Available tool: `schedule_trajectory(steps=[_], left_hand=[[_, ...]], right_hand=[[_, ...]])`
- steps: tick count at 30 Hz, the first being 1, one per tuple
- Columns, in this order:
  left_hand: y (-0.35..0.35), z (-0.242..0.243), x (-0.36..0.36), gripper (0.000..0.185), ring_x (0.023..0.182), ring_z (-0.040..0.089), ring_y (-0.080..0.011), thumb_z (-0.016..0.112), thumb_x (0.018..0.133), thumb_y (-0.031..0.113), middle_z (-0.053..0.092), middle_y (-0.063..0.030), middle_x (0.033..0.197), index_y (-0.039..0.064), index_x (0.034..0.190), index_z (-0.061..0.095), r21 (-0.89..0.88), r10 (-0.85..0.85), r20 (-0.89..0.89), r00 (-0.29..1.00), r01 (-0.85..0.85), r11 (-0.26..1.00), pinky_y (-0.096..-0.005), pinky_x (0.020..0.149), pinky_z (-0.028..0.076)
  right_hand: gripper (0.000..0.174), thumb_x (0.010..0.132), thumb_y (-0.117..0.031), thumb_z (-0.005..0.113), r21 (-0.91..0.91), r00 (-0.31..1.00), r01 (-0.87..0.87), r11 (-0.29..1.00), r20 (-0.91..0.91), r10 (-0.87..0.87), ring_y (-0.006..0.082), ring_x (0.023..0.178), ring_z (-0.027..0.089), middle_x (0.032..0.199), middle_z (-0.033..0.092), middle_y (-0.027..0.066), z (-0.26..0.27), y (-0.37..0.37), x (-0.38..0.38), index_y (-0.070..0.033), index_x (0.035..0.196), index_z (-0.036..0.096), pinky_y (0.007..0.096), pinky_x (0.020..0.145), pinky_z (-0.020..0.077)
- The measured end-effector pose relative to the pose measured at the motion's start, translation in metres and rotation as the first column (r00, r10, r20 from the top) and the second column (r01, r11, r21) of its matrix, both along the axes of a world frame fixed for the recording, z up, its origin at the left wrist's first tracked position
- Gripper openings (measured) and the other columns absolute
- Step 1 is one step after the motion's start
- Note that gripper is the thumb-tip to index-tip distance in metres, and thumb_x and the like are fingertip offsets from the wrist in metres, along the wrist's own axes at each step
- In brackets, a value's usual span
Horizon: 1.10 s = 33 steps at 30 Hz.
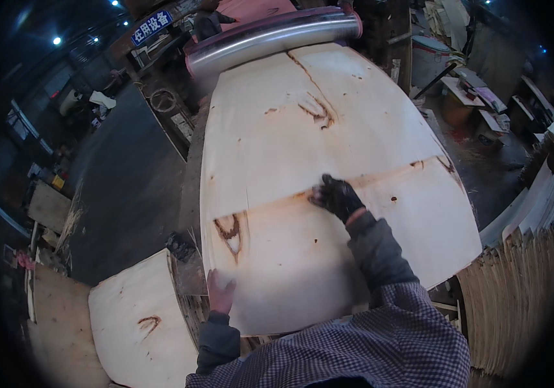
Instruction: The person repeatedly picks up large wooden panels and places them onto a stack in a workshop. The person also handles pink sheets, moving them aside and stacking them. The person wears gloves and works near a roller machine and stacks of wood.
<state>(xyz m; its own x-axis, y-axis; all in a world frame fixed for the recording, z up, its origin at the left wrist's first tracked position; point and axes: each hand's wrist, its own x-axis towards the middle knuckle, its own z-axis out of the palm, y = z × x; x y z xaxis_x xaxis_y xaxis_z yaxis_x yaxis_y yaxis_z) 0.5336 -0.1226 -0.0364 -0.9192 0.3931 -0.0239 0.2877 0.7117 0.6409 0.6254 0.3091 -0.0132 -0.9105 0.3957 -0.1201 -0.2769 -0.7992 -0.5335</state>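
A large pale wood veneer sheet (277, 150) lies before me, with dark knots and a brownish line across it where a second veneer piece (296, 271) appears to meet or overlap it. My right hand (337, 196), in a dark glove, is at this line near the middle, fingers slightly bent and holding nothing visible. My left hand (221, 293), bare, touches the sheet's near left edge with thumb and fingers apart. At the far end, the sheet meets a shiny metal roller (277, 39); whether it passes under it is hidden.
Left of me lies another veneer sheet (136, 315). A stack of veneer (514, 296) stands on edge at the right. Beyond the roller, a person's arm (214, 22) reaches over a pink surface (255, 9). A handwheel (162, 100) is on the machine's left side.
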Motion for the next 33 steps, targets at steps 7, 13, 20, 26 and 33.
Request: schedule_trajectory(steps=[7,13,20,26,33], left_hand=[[-0.024,-0.032,-0.024,0.068,0.133,0.037,-0.0314,0.067,0.081,0.014,0.039,-0.0216,0.142,-0.004,0.139,0.037,0.272,-0.069,0.099,0.993,0.039,0.961,-0.0367,0.110,0.031],[-0.014,0.021,-0.020,0.058,0.113,0.056,-0.0224,0.050,0.081,-0.012,0.054,-0.0121,0.129,-0.004,0.137,0.038,0.684,-0.213,0.521,0.827,-0.255,0.683,-0.0327,0.100,0.043],[-0.009,0.092,-0.017,0.053,0.112,0.058,-0.0244,0.047,0.081,-0.013,0.056,-0.0191,0.126,-0.005,0.132,0.040,0.798,-0.425,0.509,0.749,-0.226,0.558,-0.0353,0.096,0.047],[-0.009,0.128,-0.016,0.054,0.111,0.059,-0.0247,0.046,0.079,-0.011,0.056,-0.0197,0.127,-0.009,0.133,0.040,0.851,-0.517,0.467,0.717,-0.207,0.482,-0.0337,0.096,0.048],[-0.008,0.151,-0.016,0.058,0.112,0.059,-0.0281,0.045,0.078,-0.011,0.053,-0.0234,0.129,-0.010,0.135,0.035,0.859,-0.506,0.472,0.722,-0.245,0.450,-0.0358,0.096,0.049]], right_hand=[[0.028,0.095,-0.019,0.054,0.109,0.990,0.050,0.993,-0.135,-0.035,0.0309,0.106,0.058,0.118,0.055,0.0167,-0.012,-0.017,-0.024,-0.004,0.119,0.048,0.0466,0.094,0.0481],[0.036,0.096,-0.024,0.053,0.034,0.989,-0.149,0.988,-0.009,0.149,0.0325,0.110,0.058,0.119,0.058,0.0174,-0.013,-0.110,0.097,-0.005,0.127,0.049,0.0489,0.096,0.0474],[0.044,0.097,-0.033,0.051,-0.106,0.915,-0.193,0.975,0.339,0.218,0.0334,0.099,0.062,0.114,0.061,0.0195,0.019,-0.198,0.224,0.002,0.123,0.050,0.0448,0.088,0.0515],[0.042,0.096,-0.040,0.051,-0.194,0.877,-0.104,0.975,0.445,0.182,0.0254,0.070,0.065,0.076,0.066,0.0100,-0.009,-0.212,0.286,-0.001,0.100,0.064,0.0483,0.076,0.0548],[0.041,0.098,-0.036,0.048,0.311,0.854,-0.152,0.938,0.519,-0.034,0.0267,0.074,0.066,0.082,0.066,0.0129,0.010,-0.202,0.273,0.002,0.099,0.063,0.0463,0.078,0.0555]])
